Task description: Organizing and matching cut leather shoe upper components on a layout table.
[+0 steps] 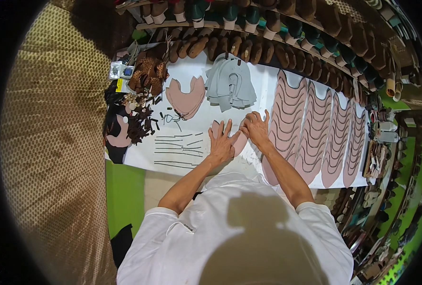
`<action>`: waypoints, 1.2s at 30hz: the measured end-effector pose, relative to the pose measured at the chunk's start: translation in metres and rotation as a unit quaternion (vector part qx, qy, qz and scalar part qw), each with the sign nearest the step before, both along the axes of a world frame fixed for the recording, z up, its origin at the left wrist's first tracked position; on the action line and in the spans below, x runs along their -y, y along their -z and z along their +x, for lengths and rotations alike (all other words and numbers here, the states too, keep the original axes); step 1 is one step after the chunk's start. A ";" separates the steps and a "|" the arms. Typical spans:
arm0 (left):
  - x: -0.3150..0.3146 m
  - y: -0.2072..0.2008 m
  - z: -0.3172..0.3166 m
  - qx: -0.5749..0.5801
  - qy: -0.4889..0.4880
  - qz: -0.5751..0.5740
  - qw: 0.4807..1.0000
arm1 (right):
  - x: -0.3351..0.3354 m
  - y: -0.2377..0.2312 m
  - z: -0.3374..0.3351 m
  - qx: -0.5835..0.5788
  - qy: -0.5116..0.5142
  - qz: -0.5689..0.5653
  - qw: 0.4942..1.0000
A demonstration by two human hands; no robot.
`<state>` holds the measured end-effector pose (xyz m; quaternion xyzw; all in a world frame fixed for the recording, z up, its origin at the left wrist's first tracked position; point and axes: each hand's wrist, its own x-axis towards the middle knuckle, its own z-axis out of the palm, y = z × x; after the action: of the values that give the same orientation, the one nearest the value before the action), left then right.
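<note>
Taking clock directions from the person's hands, two clear packets (121,71) lie at 10 o'clock, at the far left of the white surface (266,78); each holds something small and dark that cannot be made out. A heap of dark brown scraps (139,124) sits at 9 o'clock. Loose dark strips (177,148) lie in rows between 8 and 9 o'clock, seemingly still to be used. At 10 o'clock, nearer than the packets, a pink stack (186,102) of curved pieces shows no dark edging, so it looks left to do. The left hand (222,144) presses down with fingers spread wide on the pink piece (240,144), which lies on the surface under both hands. The right hand (255,128) has its fingers bent narrow at that piece's far edge; whether they pinch a strip cannot be told. At 3 o'clock, four overlapping columns of pink pieces (287,124) carry dark lines along their curved edges and appear done. Beyond them stand clear containers (387,136), contents unclear.
</note>
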<state>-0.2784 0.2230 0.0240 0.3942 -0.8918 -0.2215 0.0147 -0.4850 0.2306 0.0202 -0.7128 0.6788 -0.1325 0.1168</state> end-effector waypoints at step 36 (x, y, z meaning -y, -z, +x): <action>0.019 -0.002 -0.008 0.052 0.021 -0.004 0.998 | 0.006 0.011 -0.001 0.060 0.042 -0.018 0.997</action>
<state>-0.2860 0.2042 0.0256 0.3860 -0.9005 -0.1975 -0.0350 -0.4860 0.2243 0.0089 -0.6763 0.6974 -0.1921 0.1392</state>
